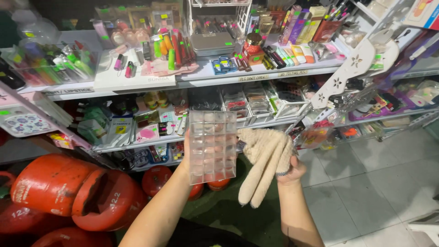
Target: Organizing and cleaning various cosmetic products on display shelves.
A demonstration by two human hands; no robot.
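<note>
Fingers of the left hand (186, 158) grip the clear gridded organizer (212, 146) from behind, upright, long axis vertical, before the lower shelf edge (137, 144). Just right, touching it, the right hand (292, 170) clutches a beige fuzzy cloth (264, 160), hanging downward.

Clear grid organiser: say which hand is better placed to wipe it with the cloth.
Right, likely. The right hand already grips the beige cloth beside the clear grid organiser, which the left hand holds upright from behind.
</note>
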